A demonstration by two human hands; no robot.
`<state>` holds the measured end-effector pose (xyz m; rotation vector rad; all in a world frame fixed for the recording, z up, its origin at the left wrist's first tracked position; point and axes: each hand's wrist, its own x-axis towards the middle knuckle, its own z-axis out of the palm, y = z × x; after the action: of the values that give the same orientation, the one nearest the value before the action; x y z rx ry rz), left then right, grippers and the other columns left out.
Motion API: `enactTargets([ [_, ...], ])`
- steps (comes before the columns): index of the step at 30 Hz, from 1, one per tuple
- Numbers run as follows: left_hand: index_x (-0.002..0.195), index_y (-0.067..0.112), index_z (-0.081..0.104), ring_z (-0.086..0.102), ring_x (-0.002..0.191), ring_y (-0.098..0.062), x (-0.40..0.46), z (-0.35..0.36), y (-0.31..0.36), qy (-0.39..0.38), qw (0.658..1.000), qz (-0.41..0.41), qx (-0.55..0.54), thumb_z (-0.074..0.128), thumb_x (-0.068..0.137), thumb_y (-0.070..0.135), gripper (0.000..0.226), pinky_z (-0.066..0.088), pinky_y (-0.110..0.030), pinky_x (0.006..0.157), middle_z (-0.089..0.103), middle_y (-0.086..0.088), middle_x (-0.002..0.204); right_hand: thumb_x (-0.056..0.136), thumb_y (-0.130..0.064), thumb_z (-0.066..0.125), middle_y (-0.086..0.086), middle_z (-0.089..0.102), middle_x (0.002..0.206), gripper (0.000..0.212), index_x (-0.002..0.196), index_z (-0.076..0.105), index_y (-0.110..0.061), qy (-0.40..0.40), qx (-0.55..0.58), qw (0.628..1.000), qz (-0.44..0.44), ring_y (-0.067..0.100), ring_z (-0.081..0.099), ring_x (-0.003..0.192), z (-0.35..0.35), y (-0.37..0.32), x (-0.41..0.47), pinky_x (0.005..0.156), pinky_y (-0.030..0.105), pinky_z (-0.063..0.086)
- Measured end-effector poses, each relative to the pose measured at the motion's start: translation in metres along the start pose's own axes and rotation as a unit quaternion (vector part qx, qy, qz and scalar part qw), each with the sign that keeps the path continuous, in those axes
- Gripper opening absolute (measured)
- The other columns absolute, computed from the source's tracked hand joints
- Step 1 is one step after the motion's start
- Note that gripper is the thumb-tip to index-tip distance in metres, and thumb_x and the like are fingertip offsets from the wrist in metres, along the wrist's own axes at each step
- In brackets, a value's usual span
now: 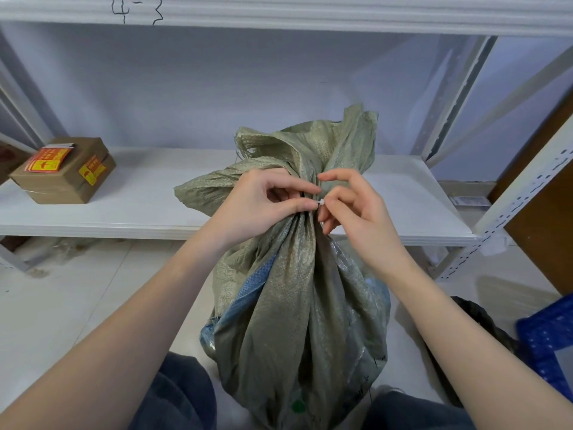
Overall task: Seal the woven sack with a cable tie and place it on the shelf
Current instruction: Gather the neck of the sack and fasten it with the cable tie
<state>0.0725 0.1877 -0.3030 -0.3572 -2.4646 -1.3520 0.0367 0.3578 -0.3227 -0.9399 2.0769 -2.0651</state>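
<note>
A grey-green woven sack (pixel 297 305) stands upright on the floor between my knees, its neck bunched together at the height of the shelf edge. A small white cable tie (pixel 321 202) wraps the gathered neck; only its head shows. My left hand (pixel 263 203) pinches the tie from the left with thumb and forefinger. My right hand (pixel 350 209) meets it from the right, fingertips on the tie's head, other fingers spread. The low white shelf board (pixel 155 197) lies just behind the sack.
A brown cardboard box (pixel 65 172) with red and yellow stickers sits at the left of the shelf. White perforated uprights (pixel 508 206) frame the right side. A blue woven bag (pixel 548 336) and something dark lie on the floor at right.
</note>
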Motion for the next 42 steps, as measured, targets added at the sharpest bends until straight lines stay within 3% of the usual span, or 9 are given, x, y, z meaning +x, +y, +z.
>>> enactTargets([
  [7, 0.092, 0.024, 0.076, 0.055, 0.069, -0.007, -0.001, 0.005, 0.003, 0.006, 0.999, 0.031, 0.017, 0.076, 0.076, 0.024, 0.015, 0.042, -0.019, 0.067, 0.062, 0.005, 0.073, 0.09, 0.008, 0.045, 0.002, 0.051, 0.063, 0.029, 0.11, 0.052, -0.013, -0.006, 0.002, 1.0, -0.004, 0.01, 0.053, 0.062, 0.002, -0.003, -0.001, 0.06, 0.025, 0.048],
  [15, 0.084, 0.022, 0.076, 0.064, 0.079, -0.016, -0.002, 0.004, 0.003, 0.015, 0.997, 0.047, 0.056, 0.075, 0.079, 0.027, 0.007, 0.051, -0.036, 0.077, 0.07, 0.005, 0.082, 0.09, 0.008, 0.045, 0.005, 0.051, 0.063, 0.03, 0.109, 0.052, -0.014, 0.001, -0.026, 1.0, 0.0, 0.014, 0.049, 0.058, 0.001, -0.003, -0.001, 0.061, 0.024, 0.045],
  [22, 0.084, 0.026, 0.073, 0.065, 0.075, -0.002, -0.003, 0.004, -0.001, 0.019, 0.988, 0.059, 0.144, 0.07, 0.08, 0.031, 0.007, 0.053, -0.037, 0.073, 0.071, 0.013, 0.08, 0.085, 0.011, 0.046, 0.014, 0.048, 0.065, 0.032, 0.109, 0.052, -0.01, 0.02, -0.038, 0.999, 0.011, 0.014, 0.048, 0.055, -0.001, -0.007, -0.002, 0.058, 0.024, 0.043],
  [31, 0.085, 0.031, 0.068, 0.064, 0.075, 0.004, -0.005, 0.007, 0.003, 0.029, 0.978, 0.069, 0.194, 0.067, 0.08, 0.031, 0.005, 0.055, -0.035, 0.07, 0.068, 0.019, 0.078, 0.082, 0.01, 0.046, 0.015, 0.042, 0.062, 0.032, 0.1, 0.053, -0.016, 0.037, -0.046, 0.998, 0.003, 0.024, 0.038, 0.058, -0.004, -0.011, -0.001, 0.059, 0.036, 0.035],
  [36, 0.084, 0.026, 0.067, 0.069, 0.091, -0.005, -0.005, 0.009, 0.001, 0.037, 0.978, 0.09, 0.183, 0.066, 0.079, 0.026, 0.005, 0.056, -0.038, 0.073, 0.068, 0.02, 0.106, 0.076, -0.002, 0.048, 0.014, 0.042, 0.059, 0.023, 0.091, 0.051, -0.02, 0.057, -0.044, 0.997, 0.001, 0.022, 0.038, 0.055, -0.004, -0.009, -0.001, 0.057, 0.034, 0.035],
  [40, 0.086, 0.022, 0.068, 0.067, 0.1, -0.006, -0.005, 0.008, -0.004, 0.034, 0.981, 0.083, 0.171, 0.066, 0.078, 0.024, 0.008, 0.056, -0.038, 0.077, 0.067, 0.014, 0.115, 0.087, -0.016, 0.06, 0.007, 0.053, 0.066, 0.013, 0.086, 0.047, -0.017, 0.029, -0.041, 0.998, 0.022, 0.016, 0.052, 0.058, -0.004, -0.002, -0.003, 0.057, 0.024, 0.046],
  [42, 0.088, 0.022, 0.069, 0.066, 0.102, -0.003, -0.005, 0.007, -0.005, 0.031, 0.981, 0.079, 0.177, 0.064, 0.078, 0.024, 0.012, 0.056, -0.038, 0.079, 0.067, 0.012, 0.117, 0.087, -0.027, 0.061, 0.001, 0.053, 0.066, 0.021, 0.078, 0.044, -0.018, 0.019, -0.091, 0.995, 0.041, 0.021, 0.053, 0.06, -0.002, 0.004, -0.004, 0.058, 0.032, 0.046],
])
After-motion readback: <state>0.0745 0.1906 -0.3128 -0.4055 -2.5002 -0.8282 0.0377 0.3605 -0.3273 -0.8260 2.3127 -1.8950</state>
